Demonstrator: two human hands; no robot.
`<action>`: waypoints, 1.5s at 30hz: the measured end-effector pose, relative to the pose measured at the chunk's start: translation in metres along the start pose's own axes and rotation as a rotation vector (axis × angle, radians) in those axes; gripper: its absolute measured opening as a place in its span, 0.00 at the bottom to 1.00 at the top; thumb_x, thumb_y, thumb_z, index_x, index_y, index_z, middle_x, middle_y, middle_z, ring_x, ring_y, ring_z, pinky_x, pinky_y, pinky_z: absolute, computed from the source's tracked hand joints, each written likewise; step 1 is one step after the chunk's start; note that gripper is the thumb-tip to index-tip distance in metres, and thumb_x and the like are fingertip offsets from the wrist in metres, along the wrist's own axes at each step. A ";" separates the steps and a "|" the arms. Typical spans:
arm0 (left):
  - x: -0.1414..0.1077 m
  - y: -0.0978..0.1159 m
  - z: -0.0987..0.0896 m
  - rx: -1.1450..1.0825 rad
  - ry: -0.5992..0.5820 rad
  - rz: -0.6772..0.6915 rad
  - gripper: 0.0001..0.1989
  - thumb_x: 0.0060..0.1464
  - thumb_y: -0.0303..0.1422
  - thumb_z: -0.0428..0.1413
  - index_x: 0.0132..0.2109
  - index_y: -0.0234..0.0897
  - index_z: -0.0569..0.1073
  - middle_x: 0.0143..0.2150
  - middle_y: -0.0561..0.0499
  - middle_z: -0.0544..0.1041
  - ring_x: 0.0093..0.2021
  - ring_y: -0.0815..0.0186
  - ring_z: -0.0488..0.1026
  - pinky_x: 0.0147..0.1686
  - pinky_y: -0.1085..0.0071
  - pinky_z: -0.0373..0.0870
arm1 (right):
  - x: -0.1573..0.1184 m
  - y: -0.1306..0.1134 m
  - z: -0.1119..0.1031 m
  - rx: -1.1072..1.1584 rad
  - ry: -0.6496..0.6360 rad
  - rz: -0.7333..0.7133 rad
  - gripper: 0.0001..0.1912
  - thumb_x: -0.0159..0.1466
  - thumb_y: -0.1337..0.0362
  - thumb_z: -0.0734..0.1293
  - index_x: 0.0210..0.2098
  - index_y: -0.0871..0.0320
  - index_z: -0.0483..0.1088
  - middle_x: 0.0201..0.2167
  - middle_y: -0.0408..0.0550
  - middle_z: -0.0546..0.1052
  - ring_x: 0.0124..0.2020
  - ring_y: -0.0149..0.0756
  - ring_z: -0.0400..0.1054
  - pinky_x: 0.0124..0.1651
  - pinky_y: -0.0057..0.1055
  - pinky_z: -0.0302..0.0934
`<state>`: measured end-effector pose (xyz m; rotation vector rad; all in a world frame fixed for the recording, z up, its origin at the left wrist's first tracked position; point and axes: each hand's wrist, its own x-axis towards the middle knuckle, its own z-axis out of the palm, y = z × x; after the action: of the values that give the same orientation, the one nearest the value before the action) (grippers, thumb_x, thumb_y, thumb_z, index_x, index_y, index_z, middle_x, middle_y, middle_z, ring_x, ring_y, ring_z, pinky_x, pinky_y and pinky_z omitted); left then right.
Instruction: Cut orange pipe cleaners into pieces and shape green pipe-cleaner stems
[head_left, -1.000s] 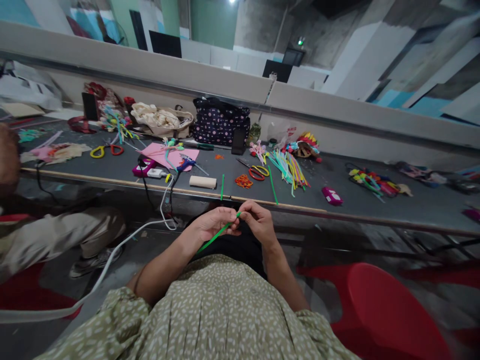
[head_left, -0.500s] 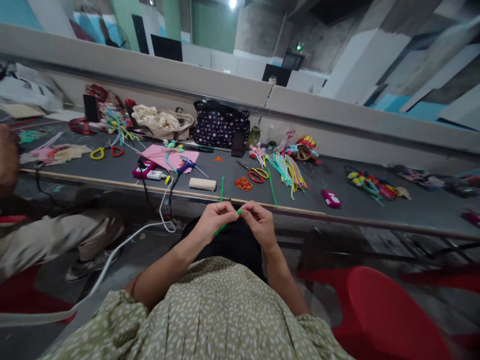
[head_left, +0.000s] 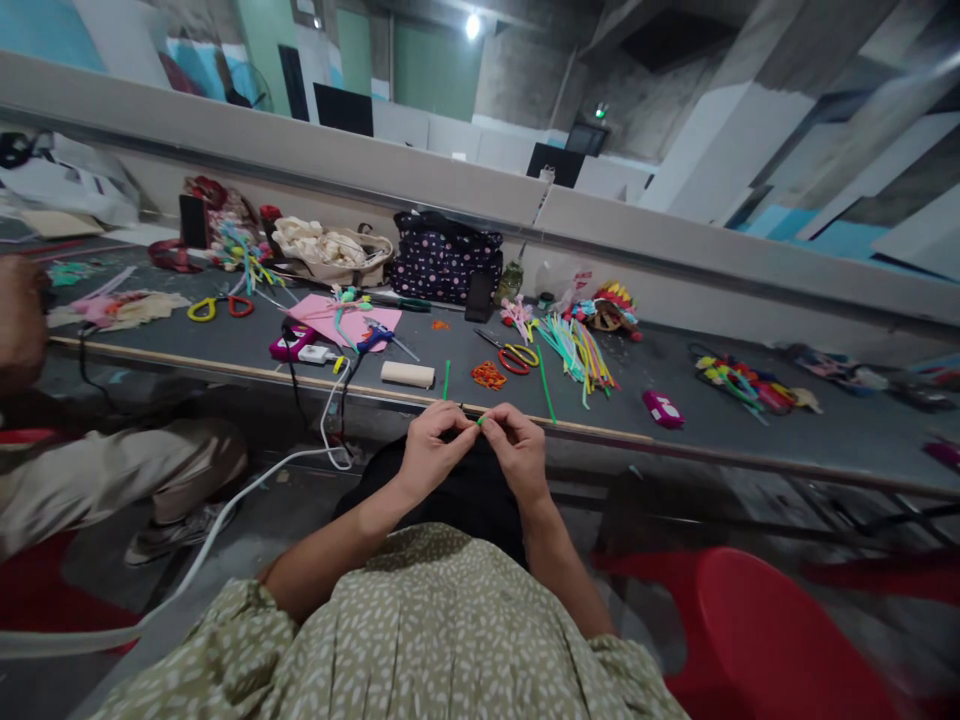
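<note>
Both bare hands are up in front of the torso, just off the near edge of the grey table (head_left: 630,375), fingertips meeting over the lap. Left hand (head_left: 433,440): thumb and forefinger pinched together at a small green piece (head_left: 480,421). Right hand (head_left: 517,450): thumb and forefinger clamped on the same piece from the other side. Only a bit of green shows between the tips; the rest is hidden behind fingers, so I can't tell its length or shape from here. Other fingers curl in loosely on both hands. On the table right ahead: two green stems, the left one (head_left: 447,380) and the right one (head_left: 547,386), lying well apart, with an orange pile (head_left: 489,376) between them. Red-and-yellow-handled scissors (head_left: 517,359) sit just beside that pile, blades pointing away to the left. Cardboard tube (head_left: 407,374) lies on its side left of the left stem. Further left, a blue glue gun (head_left: 373,337) rests partly on a pink sheet (head_left: 311,312). Multicoloured bundle of stems (head_left: 581,350) is fanned out right of the scissors; magenta box (head_left: 663,408) near the edge beyond it. Dark patterned bag (head_left: 442,260) stands at the back.
</note>
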<state>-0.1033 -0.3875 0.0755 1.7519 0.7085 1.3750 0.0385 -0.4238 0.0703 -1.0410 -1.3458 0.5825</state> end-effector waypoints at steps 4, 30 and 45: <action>0.004 -0.002 -0.001 -0.264 -0.086 -0.220 0.11 0.48 0.35 0.63 0.24 0.35 0.73 0.24 0.54 0.69 0.28 0.69 0.64 0.32 0.72 0.60 | 0.001 0.005 0.003 0.086 -0.013 0.034 0.07 0.63 0.60 0.66 0.31 0.57 0.70 0.26 0.40 0.68 0.28 0.29 0.60 0.33 0.26 0.56; 0.011 -0.028 -0.017 -1.199 -0.362 -1.086 0.07 0.56 0.28 0.55 0.32 0.28 0.75 0.25 0.49 0.75 0.28 0.70 0.72 0.45 0.62 0.70 | 0.017 0.012 -0.004 0.226 -0.226 0.233 0.12 0.60 0.54 0.69 0.34 0.57 0.74 0.26 0.42 0.76 0.24 0.27 0.66 0.27 0.24 0.59; 0.007 -0.028 -0.017 -1.199 -0.439 -1.061 0.05 0.53 0.28 0.57 0.32 0.28 0.75 0.26 0.49 0.75 0.29 0.69 0.71 0.45 0.60 0.70 | 0.015 0.011 -0.004 0.272 -0.218 0.219 0.12 0.56 0.55 0.72 0.30 0.57 0.73 0.25 0.43 0.76 0.25 0.31 0.69 0.31 0.28 0.66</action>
<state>-0.1164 -0.3625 0.0575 0.4711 0.3030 0.3974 0.0475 -0.4069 0.0687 -0.9254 -1.3031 1.0387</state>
